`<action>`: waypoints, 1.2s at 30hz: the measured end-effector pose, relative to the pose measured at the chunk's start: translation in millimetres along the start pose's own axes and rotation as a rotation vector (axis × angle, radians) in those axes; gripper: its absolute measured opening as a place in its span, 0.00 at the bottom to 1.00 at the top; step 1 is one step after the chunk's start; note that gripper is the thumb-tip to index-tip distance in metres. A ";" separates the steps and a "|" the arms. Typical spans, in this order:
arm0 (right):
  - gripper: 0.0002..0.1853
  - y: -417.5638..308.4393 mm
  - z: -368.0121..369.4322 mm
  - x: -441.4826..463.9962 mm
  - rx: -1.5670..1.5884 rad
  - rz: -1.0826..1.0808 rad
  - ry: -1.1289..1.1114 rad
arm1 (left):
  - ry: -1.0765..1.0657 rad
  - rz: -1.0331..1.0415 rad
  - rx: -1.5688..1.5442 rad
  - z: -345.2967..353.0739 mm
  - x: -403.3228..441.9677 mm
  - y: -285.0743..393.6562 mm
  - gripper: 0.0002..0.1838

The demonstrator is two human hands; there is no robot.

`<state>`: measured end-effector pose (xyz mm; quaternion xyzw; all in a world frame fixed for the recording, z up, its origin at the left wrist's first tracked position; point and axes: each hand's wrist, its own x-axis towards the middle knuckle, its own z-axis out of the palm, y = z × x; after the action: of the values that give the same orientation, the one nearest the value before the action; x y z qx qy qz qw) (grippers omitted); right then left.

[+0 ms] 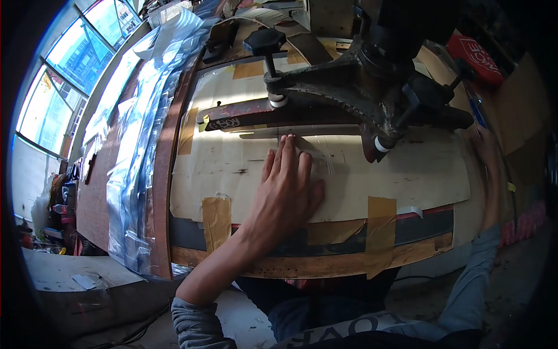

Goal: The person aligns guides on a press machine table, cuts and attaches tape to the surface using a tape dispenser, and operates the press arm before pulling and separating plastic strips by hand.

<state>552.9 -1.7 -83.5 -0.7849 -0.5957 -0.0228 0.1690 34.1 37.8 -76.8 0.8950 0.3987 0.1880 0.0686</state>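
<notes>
The person's left hand (285, 189) lies palm down at the centre of the frame, its fingers stretched out and slightly spread. It grasps nothing that shows; the fingertips rest on a pale board (226, 168), just below a dark bar (250, 116) marked with hand lettering. The board fills the middle of the frame, under the bar. The right hand (485, 145) is at the right of the frame, by the board's right end and near a blue object (478, 110); it is partly in shadow, and its grip cannot be told.

Across the upper middle, a heavy metal bracket (334, 75) with a black knob (264, 42) stands over the bar. Along the lower edge of the board, brown tape (382, 227) reaches down onto a wooden strip (314, 266). Clear plastic sheeting (136, 174) drapes a reddish-brown panel (99, 200) at the left. Windows (80, 55) show at upper left, and a red item (474, 58) at upper right.
</notes>
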 end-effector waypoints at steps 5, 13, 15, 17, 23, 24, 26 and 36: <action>0.13 10.5 4.3 1.0 0.023 -0.052 0.035 | 0.001 0.003 0.040 -1.0 0.2 0.6 0.25; 0.12 -10.9 -4.9 -3.8 0.027 -0.023 0.010 | -0.014 -0.020 0.009 -3.0 0.2 1.1 0.22; 0.11 -7.4 -0.7 -4.9 0.047 -0.039 0.073 | -0.026 -0.015 0.021 -2.7 -0.6 1.4 0.23; 0.10 -16.3 -1.1 -6.4 0.057 -0.051 0.117 | -0.042 -0.030 0.018 -5.3 0.2 4.1 0.24; 0.07 -4.3 2.7 -3.0 0.025 -0.077 0.146 | -0.058 -0.033 0.038 -8.7 1.9 7.1 0.24; 0.06 -4.7 2.5 -3.0 0.035 -0.063 0.138 | -0.048 -0.027 0.038 -9.1 1.8 7.7 0.23; 0.06 -9.8 1.1 -3.6 0.030 -0.030 0.115 | -0.056 -0.037 0.034 -8.0 1.9 7.3 0.23; 0.09 -21.9 -2.9 -9.3 -0.065 0.090 0.116 | -0.073 -0.032 0.017 -11.1 3.4 8.5 0.23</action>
<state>530.1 -6.1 -77.7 -0.8132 -0.5481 -0.0801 0.1786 37.6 34.3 -63.3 0.8952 0.4118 0.1510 0.0786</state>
